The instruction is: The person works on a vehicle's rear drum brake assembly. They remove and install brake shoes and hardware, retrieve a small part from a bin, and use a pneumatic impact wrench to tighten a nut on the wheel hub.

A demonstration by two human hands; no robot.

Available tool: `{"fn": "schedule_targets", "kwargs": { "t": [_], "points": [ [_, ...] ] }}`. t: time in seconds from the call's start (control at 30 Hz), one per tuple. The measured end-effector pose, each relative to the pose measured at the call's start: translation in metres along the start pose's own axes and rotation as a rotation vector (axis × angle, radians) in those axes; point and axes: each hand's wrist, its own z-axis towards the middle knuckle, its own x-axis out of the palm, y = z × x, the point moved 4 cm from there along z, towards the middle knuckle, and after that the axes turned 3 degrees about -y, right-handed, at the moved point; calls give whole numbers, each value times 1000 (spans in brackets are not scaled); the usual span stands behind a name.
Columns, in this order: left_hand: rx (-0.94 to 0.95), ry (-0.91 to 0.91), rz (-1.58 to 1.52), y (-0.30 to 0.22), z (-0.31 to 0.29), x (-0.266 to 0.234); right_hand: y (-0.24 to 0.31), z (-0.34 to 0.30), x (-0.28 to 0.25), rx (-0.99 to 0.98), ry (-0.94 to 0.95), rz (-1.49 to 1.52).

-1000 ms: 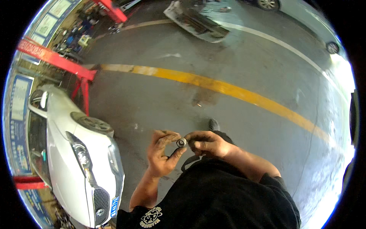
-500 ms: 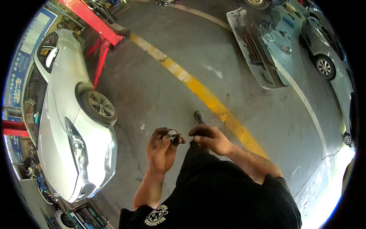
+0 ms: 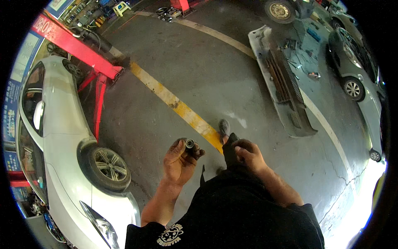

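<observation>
My left hand (image 3: 181,162), dirty with grease, is closed around a small round metal part (image 3: 190,143) with a hollow, ring-like end facing up. It looks like a socket, though most of its body is hidden by the fingers. Farther right, my right hand (image 3: 248,155) hangs in front of my dark trouser leg, its blackened fingers curled in. Whether anything is between those fingers does not show. The two hands are apart, both above the grey floor.
A white car (image 3: 66,124) stands close on the left beside a red lift arm (image 3: 78,47). A detached bumper (image 3: 277,83) lies ahead right, with scattered tools and parts (image 3: 300,58) past it. A grey car (image 3: 352,62) is far right. A yellow line (image 3: 178,106) crosses the floor.
I have stepped forward; the white car and lift arm sit lower and farther left in view. My right hand has drawn away from my left, which still holds the round metal part.
</observation>
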Motion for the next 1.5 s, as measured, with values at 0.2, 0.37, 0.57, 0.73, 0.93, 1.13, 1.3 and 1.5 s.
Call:
{"fn": "schedule_targets", "kwargs": {
  "t": [0.2, 0.37, 0.57, 0.73, 0.93, 1.13, 1.3, 1.5],
  "points": [
    [60, -134, 47, -103, 168, -2, 82, 204, 27, -166, 75, -139],
    [215, -275, 80, -208, 267, 1, 219, 353, 113, -299, 373, -428],
    [291, -485, 202, -311, 380, -1, 322, 502, 225, -818, 671, -852],
    [333, -558, 236, -406, 518, -45, 343, 670, 290, -871, 632, -1064],
    [213, -516, 678, -563, 710, -43, 464, 851, 336, -923, 426, -1024],
    [144, -212, 1014, -709, 907, 12, 564, 1031, 344, -634, 198, -940],
    [156, -257, 989, -822, 1079, -30, 612, 1204, 355, -460, 34, -671],
    [158, -692, 1141, -991, 1203, -95, 701, 1421, 408, -350, 57, -644]
  ]
}}
